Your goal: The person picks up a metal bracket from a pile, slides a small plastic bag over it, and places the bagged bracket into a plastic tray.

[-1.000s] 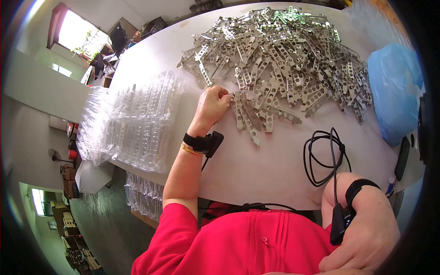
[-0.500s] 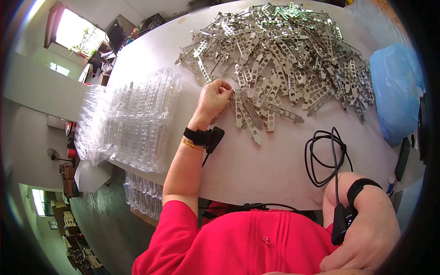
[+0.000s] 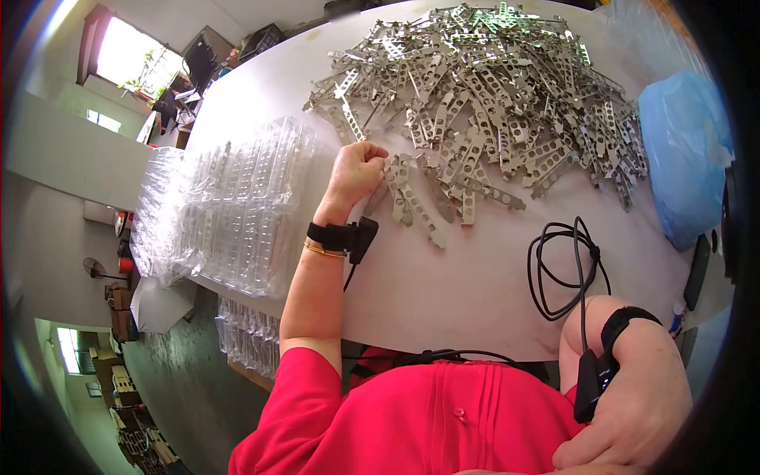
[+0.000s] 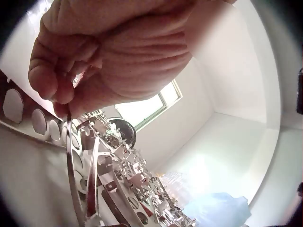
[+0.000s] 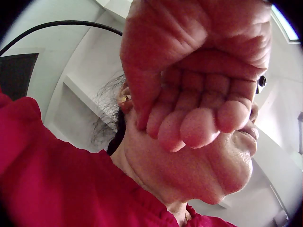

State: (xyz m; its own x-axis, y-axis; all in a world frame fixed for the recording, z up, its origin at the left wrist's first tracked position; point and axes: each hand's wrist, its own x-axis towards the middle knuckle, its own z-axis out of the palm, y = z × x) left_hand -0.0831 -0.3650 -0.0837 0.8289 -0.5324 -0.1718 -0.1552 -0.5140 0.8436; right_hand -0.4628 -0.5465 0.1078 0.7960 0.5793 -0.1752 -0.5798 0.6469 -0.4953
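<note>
In the head view my left hand (image 3: 356,172) is at the near left edge of a pile of perforated metal brackets (image 3: 507,95). Thumb and fingertips pinch the end of one bracket (image 4: 71,161), which hangs edge-on below them in the left wrist view. Another bracket (image 3: 419,214) lies close to these fingertips on the tabletop. Held back near the chest is my right hand (image 3: 625,412), away from the pile. Its fingers (image 4: 45,78) (image 5: 199,125) curl loosely with nothing in them, as the right wrist view shows.
Clear plastic trays (image 3: 245,214) are stacked left on the white table (image 3: 451,293). A blue plastic bag (image 3: 685,158) stands at the right. A coiled black cable (image 3: 566,269) lies in front of it, running to the right wrist. More clear trays (image 3: 247,336) sit below the table edge.
My left hand has shifted slightly left, away from the pile, and brackets by its fingertips have slid left too. The right hand has stayed near the chest.
</note>
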